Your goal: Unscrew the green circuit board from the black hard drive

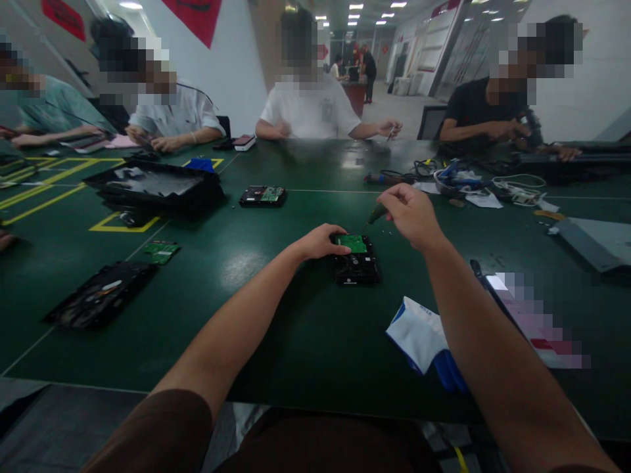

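A black hard drive point(355, 269) lies on the green table in front of me, its green circuit board point(355, 244) facing up. My left hand point(323, 243) grips the drive's left side, thumb over the edge of the board and fingers at the far edge. In my right hand point(407, 210) is a screwdriver point(377, 213), its handle pinched between fingers and thumb. The thin shaft slants down toward the board's far right corner; whether the tip touches a screw is too small to tell. A few tiny bits, perhaps screws, lie on the table right of the drive.
Another hard drive point(263, 196) lies farther off. At left are an opened drive point(101, 293), a loose circuit board point(162, 251) and a black tray point(158, 184). White-and-blue gloves point(419, 335) lie under my right forearm, near papers point(532, 315). Cables point(458, 177) lie back right; several people sit opposite.
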Action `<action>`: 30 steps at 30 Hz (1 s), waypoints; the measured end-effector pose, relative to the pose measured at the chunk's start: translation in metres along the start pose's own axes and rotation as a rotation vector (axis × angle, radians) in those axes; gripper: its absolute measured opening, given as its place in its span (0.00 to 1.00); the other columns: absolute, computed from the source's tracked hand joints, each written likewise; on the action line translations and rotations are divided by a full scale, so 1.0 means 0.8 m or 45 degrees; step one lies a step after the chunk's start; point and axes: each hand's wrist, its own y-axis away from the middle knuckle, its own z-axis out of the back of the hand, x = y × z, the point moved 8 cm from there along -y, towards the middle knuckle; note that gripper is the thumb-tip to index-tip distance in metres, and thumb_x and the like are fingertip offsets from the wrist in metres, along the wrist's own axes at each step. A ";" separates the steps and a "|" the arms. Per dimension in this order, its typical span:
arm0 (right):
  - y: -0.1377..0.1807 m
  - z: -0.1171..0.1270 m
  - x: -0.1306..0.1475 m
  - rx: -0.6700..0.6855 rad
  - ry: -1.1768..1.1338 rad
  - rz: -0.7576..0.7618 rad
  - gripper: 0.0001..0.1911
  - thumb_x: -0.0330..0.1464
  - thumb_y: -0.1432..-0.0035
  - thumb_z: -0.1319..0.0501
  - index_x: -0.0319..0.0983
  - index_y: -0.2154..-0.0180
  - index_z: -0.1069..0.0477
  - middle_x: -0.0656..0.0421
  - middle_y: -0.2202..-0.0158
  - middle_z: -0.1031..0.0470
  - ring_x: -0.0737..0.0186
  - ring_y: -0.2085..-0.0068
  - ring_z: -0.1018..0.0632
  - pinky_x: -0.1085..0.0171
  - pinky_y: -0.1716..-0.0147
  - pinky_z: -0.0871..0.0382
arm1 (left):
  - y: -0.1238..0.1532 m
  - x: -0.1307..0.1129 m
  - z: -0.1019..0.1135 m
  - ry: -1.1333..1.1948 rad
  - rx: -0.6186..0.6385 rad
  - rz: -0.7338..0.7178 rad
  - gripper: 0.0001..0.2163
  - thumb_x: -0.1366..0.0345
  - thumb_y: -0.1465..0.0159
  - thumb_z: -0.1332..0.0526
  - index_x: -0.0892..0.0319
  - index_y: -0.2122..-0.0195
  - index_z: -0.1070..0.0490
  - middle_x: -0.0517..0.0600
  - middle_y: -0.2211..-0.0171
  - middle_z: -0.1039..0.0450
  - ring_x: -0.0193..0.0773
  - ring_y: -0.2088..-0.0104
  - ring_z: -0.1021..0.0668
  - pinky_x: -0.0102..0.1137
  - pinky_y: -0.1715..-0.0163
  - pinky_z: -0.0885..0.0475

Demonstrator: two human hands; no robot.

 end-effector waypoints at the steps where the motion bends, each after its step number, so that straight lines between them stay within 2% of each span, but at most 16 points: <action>1: 0.001 -0.001 0.001 0.008 -0.014 -0.008 0.12 0.43 0.34 0.36 0.42 0.64 0.25 0.59 0.71 0.22 0.66 0.76 0.28 0.63 0.78 0.36 | 0.000 0.000 0.000 -0.003 0.003 0.005 0.36 0.46 0.42 0.27 0.59 0.36 0.27 0.60 0.44 0.26 0.49 0.54 0.22 0.38 0.57 0.29; 5: 0.003 -0.011 0.007 0.089 -0.135 -0.002 0.17 0.49 0.32 0.39 0.43 0.62 0.25 0.57 0.65 0.19 0.68 0.77 0.27 0.65 0.81 0.36 | 0.001 -0.002 0.000 -0.006 0.002 0.001 0.36 0.47 0.41 0.27 0.60 0.36 0.27 0.59 0.48 0.24 0.48 0.55 0.22 0.38 0.58 0.29; 9: 0.000 -0.016 -0.001 0.101 -0.226 -0.064 0.18 0.49 0.30 0.42 0.43 0.60 0.24 0.58 0.70 0.21 0.66 0.77 0.25 0.66 0.81 0.34 | 0.002 -0.008 0.000 -0.010 0.000 -0.016 0.35 0.48 0.41 0.27 0.61 0.36 0.27 0.57 0.52 0.22 0.48 0.57 0.22 0.37 0.59 0.29; 13: -0.002 -0.010 0.000 0.042 -0.127 -0.022 0.13 0.43 0.30 0.43 0.44 0.58 0.22 0.59 0.70 0.21 0.65 0.76 0.25 0.65 0.79 0.35 | 0.002 -0.009 0.000 -0.001 0.001 -0.040 0.35 0.48 0.41 0.27 0.62 0.37 0.27 0.58 0.49 0.23 0.47 0.57 0.21 0.38 0.58 0.29; 17: -0.002 0.002 0.008 -0.034 0.061 0.038 0.11 0.40 0.32 0.40 0.43 0.62 0.21 0.59 0.71 0.23 0.62 0.73 0.25 0.62 0.74 0.35 | 0.001 -0.006 -0.001 -0.011 0.008 -0.022 0.36 0.48 0.41 0.27 0.62 0.36 0.28 0.58 0.51 0.23 0.48 0.56 0.21 0.38 0.58 0.29; 21: -0.003 0.006 0.007 -0.057 0.050 -0.008 0.09 0.38 0.33 0.38 0.43 0.66 0.24 0.58 0.71 0.23 0.62 0.72 0.26 0.60 0.72 0.34 | 0.000 -0.006 -0.001 -0.001 0.014 -0.028 0.34 0.48 0.41 0.27 0.60 0.37 0.27 0.58 0.44 0.24 0.47 0.55 0.22 0.37 0.58 0.28; 27: -0.003 0.001 0.011 -0.018 -0.020 0.026 0.10 0.42 0.31 0.38 0.44 0.63 0.26 0.55 0.62 0.18 0.63 0.71 0.25 0.61 0.73 0.34 | 0.000 -0.004 -0.001 -0.002 0.011 -0.018 0.36 0.46 0.41 0.27 0.61 0.37 0.27 0.59 0.47 0.24 0.48 0.55 0.22 0.38 0.58 0.29; 30: -0.003 0.000 0.012 0.005 -0.017 0.044 0.13 0.46 0.30 0.39 0.44 0.63 0.27 0.56 0.64 0.19 0.64 0.73 0.25 0.61 0.74 0.33 | 0.000 -0.004 -0.001 0.001 0.008 -0.028 0.35 0.47 0.41 0.27 0.60 0.37 0.27 0.59 0.45 0.25 0.47 0.55 0.22 0.38 0.58 0.28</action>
